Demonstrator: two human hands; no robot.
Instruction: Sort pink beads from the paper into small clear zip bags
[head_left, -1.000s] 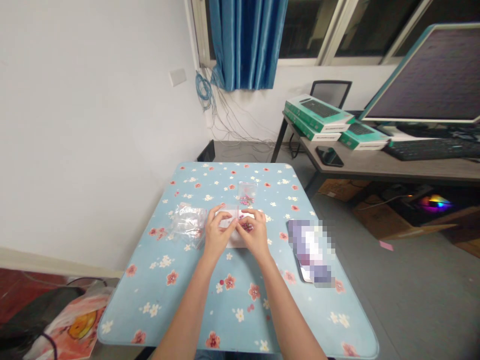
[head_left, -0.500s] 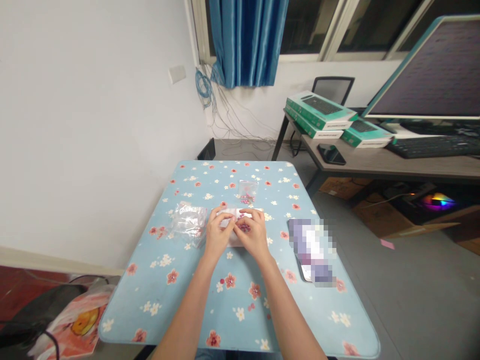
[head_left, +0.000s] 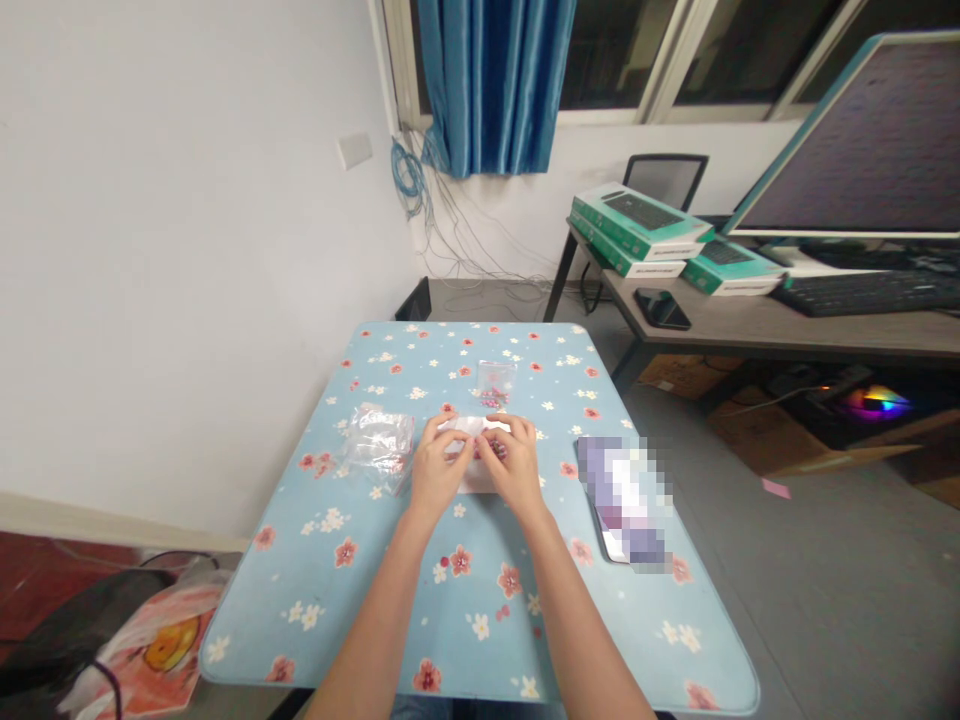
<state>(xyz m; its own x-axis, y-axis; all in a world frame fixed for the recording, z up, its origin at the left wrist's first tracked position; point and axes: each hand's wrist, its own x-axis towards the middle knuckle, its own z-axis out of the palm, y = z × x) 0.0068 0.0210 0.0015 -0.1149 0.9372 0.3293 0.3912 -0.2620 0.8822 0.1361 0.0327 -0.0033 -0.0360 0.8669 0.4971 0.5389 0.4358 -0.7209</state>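
Note:
My left hand (head_left: 435,472) and my right hand (head_left: 514,468) meet fingertip to fingertip over a white, flat piece (head_left: 478,482), which may be paper or a shallow tray. Thumb and forefinger of each hand are pinched together; whatever lies between them is too small to make out. Small dark-red and purple bead-like pieces (head_left: 501,451) lie on the white piece, partly covered by my right fingers. Just beyond my hands is a small clear bag (head_left: 496,378) with similar pieces at its near end. Crumpled clear plastic bags (head_left: 379,440) lie left of my left hand.
A flowered blue cloth covers the table (head_left: 337,610). On its right side lies a blurred-out phone-like object (head_left: 616,545). A desk (head_left: 720,330) at the right carries green keyboard boxes (head_left: 637,222), a black phone (head_left: 663,308), a keyboard and a monitor.
My fingertips have shifted slightly, with my right hand a little further right. More of the white piece shows between my hands. The bags and the phone-like object have stayed put.

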